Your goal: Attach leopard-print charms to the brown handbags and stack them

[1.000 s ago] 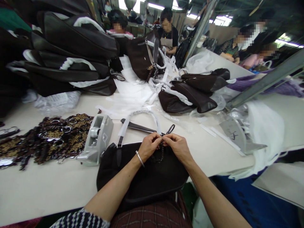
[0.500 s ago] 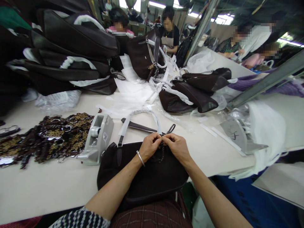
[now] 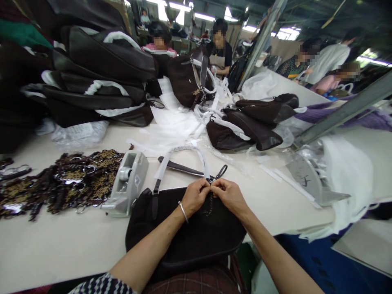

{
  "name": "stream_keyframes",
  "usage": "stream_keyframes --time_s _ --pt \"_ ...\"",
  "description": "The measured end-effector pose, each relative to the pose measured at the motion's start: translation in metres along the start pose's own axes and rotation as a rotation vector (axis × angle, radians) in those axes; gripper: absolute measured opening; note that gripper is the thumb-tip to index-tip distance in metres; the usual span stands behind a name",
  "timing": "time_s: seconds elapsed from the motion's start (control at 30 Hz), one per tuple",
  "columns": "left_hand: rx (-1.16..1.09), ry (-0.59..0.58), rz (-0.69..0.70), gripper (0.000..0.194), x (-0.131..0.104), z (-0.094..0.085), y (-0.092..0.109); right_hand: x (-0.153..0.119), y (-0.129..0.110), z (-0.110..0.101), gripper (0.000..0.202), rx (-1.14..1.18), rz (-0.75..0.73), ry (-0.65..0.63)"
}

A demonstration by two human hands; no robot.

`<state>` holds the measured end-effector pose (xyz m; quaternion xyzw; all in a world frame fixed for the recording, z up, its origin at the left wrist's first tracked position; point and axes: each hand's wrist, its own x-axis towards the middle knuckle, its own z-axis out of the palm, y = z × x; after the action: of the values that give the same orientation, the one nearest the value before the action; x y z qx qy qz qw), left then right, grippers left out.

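Observation:
A dark brown handbag (image 3: 183, 232) lies on the table edge against my lap, its handle (image 3: 183, 150) wrapped in white material and standing up behind it. My left hand (image 3: 197, 196) and my right hand (image 3: 228, 196) meet at the base of the handle, fingertips pinched together. Between them is a small part of a dark chain (image 3: 210, 206), which hangs down over the bag's front; the exact piece is too small to tell. Behind the bag lies a dark strap (image 3: 182, 168) with a zipper edge.
On the left are a grey tape dispenser (image 3: 128, 183), a heap of patterned charms with rings (image 3: 82, 177) and stacked wrapped bags (image 3: 104, 57). More bags (image 3: 245, 124) and white sheets (image 3: 174, 126) lie behind. Right stands another dispenser (image 3: 312, 179); several people work beyond.
The view has tilted slightly, so the scene sits a little lower. Both hands keep their pinch at the handle base, and the chain below them shows more clearly.

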<state>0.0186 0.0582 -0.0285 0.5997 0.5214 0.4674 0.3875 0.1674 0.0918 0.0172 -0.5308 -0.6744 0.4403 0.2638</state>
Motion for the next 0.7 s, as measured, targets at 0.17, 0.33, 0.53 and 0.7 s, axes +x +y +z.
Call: stream_keyframes --time_s 0.17,0.33,0.53,0.7 --pt "0.052 0.016 -0.017 0.019 -0.005 0.005 -0.003 0.005 0.007 -0.004 0.018 0.281 0.186 -0.140" --pt "0.168 0.036 0.043 0.018 -0.008 0.009 -0.004 0.007 0.018 0.001 0.026 0.438 0.268 -0.156" --pt "0.141 0.056 -0.018 0.011 0.001 0.002 0.001 0.006 0.012 -0.006 0.026 0.430 0.243 -0.126" --pt "-0.083 0.185 -0.135 0.036 0.011 -0.046 0.027 -0.011 0.004 -0.059 0.036 -0.017 0.139 0.175"
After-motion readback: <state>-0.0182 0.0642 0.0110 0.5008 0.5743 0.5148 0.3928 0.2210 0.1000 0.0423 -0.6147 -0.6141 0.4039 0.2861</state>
